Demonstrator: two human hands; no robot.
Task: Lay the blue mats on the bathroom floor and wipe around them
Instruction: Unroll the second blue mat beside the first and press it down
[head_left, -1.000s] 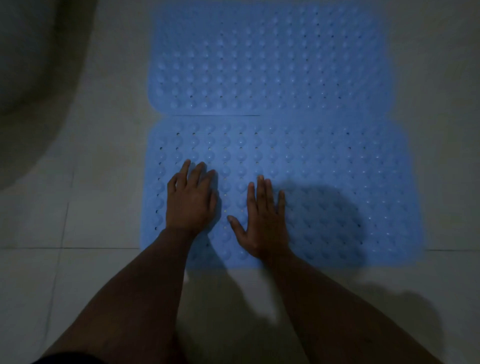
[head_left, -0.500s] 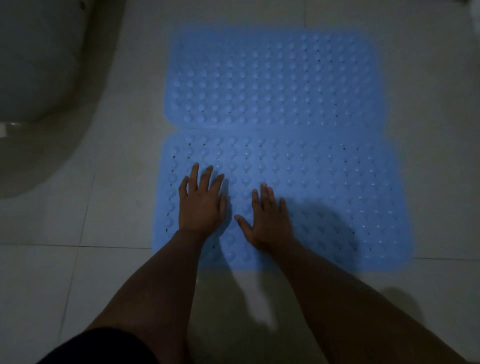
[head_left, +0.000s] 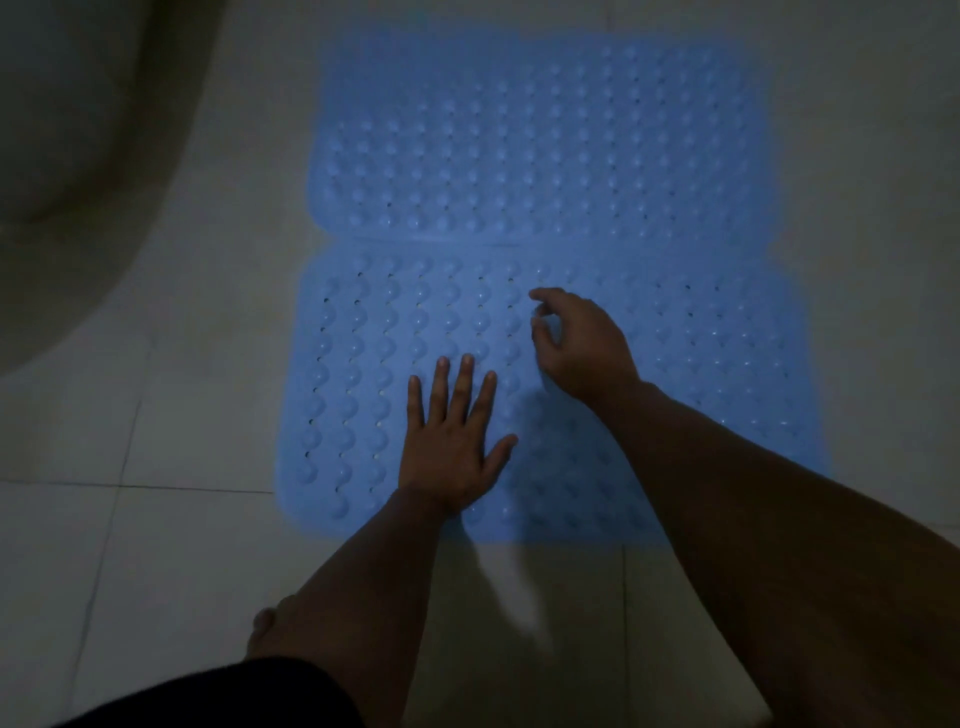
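Two blue studded mats lie flat on the pale tiled floor, edge to edge. The far mat (head_left: 535, 140) fills the upper middle of the view; the near mat (head_left: 727, 374) lies just below it, their long edges meeting in a seam. My left hand (head_left: 452, 441) rests palm down on the near mat's left half, fingers spread. My right hand (head_left: 582, 343) hovers over the near mat's middle, fingers curled loosely with the tips close together; whether it pinches anything is unclear in the dim light.
A large pale rounded fixture (head_left: 67, 156), dim and blurred, curves along the left side. Tiled floor (head_left: 156, 545) with dark grout lines surrounds the mats. My knee and a dark garment (head_left: 249, 691) sit at the bottom left.
My right hand lifted off the mat, moved forward and right, and curled its fingers. My left hand slid right toward the mat's middle and spread flat. The view shifted slightly.
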